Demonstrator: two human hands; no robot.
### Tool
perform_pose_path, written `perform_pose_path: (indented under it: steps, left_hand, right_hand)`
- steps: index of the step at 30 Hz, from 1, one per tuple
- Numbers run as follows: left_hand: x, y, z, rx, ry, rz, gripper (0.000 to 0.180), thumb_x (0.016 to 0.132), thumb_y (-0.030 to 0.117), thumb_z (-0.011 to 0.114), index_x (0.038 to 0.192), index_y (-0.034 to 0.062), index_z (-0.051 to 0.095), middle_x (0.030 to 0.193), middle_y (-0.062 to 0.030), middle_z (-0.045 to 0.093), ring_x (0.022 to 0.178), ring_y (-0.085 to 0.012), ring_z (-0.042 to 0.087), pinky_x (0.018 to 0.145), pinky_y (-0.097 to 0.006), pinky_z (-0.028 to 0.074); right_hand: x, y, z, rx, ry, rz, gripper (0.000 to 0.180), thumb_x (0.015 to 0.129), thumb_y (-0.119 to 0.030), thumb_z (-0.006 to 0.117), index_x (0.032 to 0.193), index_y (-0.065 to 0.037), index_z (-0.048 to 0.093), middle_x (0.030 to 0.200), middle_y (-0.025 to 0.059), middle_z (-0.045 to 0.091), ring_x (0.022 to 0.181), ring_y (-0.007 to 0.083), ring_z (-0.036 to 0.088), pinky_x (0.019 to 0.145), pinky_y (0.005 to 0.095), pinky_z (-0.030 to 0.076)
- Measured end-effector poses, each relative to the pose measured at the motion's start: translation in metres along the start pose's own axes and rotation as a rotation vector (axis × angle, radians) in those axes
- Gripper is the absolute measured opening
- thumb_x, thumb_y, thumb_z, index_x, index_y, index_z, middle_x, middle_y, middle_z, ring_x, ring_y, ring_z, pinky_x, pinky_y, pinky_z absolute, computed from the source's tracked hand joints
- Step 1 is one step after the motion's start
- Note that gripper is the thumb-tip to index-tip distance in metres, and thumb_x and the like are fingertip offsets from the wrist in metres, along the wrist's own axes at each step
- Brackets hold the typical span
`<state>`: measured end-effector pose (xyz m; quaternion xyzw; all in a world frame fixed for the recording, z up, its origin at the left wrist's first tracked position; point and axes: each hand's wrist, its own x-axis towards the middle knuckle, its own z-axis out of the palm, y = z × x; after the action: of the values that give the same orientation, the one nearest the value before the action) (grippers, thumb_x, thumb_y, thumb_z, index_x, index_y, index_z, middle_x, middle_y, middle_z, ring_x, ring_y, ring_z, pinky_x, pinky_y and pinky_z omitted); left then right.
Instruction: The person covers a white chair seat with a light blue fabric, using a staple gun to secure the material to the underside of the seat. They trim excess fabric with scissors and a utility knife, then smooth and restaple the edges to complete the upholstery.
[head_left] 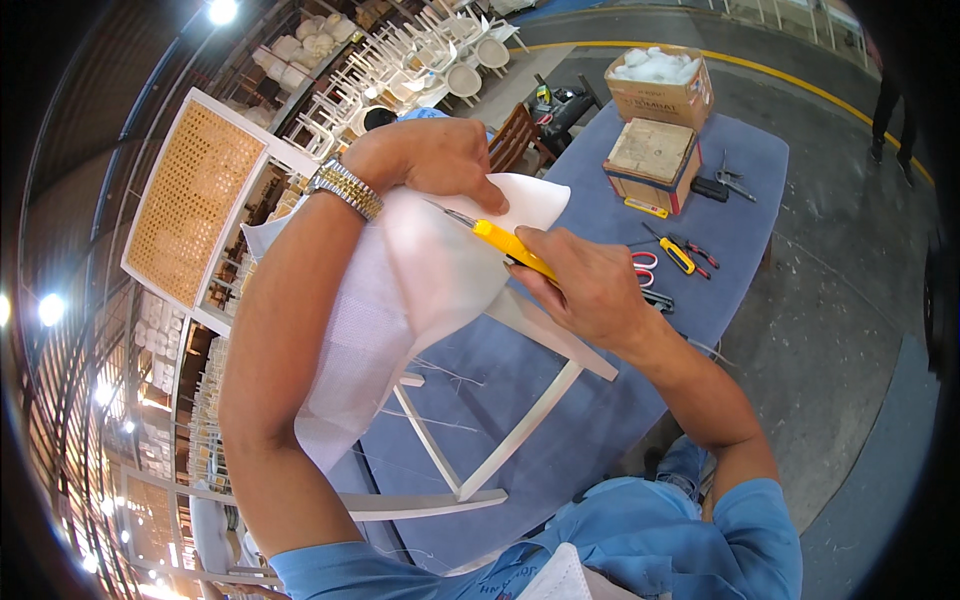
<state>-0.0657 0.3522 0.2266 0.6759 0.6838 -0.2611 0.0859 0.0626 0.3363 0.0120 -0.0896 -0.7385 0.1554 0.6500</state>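
A pale wooden chair frame point(520, 430) with a woven cane back point(195, 200) lies tipped over on the blue-topped table. White fabric point(440, 260) is draped over its seat. My left hand point(435, 160), wearing a metal watch, is closed at the fabric's upper part, the index finger pressing down on it. What the other fingers grip underneath is partly hidden. In my right hand point(585, 285) is a yellow utility knife point(512, 245). Its blade points up and left, close to the fabric just below my left hand; whether it touches I cannot tell.
On the blue table point(745, 150) stand a cardboard box point(655, 100) of white stuffing and a wooden box point(650, 155). Red-handled scissors point(645, 265), a yellow-handled screwdriver point(675, 255) and pliers point(700, 250) lie near my right hand. Loose threads point(450, 375) hang by the chair. A person point(890, 110) stands far right.
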Motion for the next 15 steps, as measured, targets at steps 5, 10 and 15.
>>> perform_pose_path:
  steps: [5,10,15]
  left_hand:
    - [0.0005,-0.0008,0.0042,-0.032,0.045,0.016,0.049,0.078,0.042,0.075,0.062,-0.0038,0.069,0.049,-0.0071,0.055,0.045,-0.0141,0.049,0.046,-0.033,0.039]
    - [0.0006,-0.0026,0.0036,0.003,0.039,0.033,0.05,0.078,0.044,0.075,0.064,-0.0037,0.07,0.049,-0.0071,0.055,0.046,-0.0141,0.05,0.047,-0.033,0.04]
    - [0.0011,-0.0014,0.0048,-0.021,0.036,-0.008,0.048,0.075,0.044,0.076,0.071,-0.0035,0.073,0.057,-0.0088,0.061,0.052,-0.0167,0.055,0.052,-0.034,0.043]
  right_hand:
    - [0.0013,0.0003,-0.0021,0.004,0.004,-0.001,0.027,0.086,-0.022,0.076,0.104,-0.008,0.061,0.079,0.0049,0.063,0.063,0.0205,0.066,0.053,0.0339,0.049]
    - [0.0011,-0.002,-0.0001,-0.01,-0.004,-0.005,0.027,0.086,-0.022,0.076,0.104,-0.008,0.061,0.08,0.0052,0.063,0.062,0.0208,0.065,0.052,0.0338,0.049]
    - [-0.0047,0.0014,0.0032,-0.029,-0.04,0.014,0.027,0.087,-0.023,0.075,0.105,-0.009,0.061,0.079,0.0053,0.061,0.061,0.0217,0.064,0.052,0.0348,0.048]
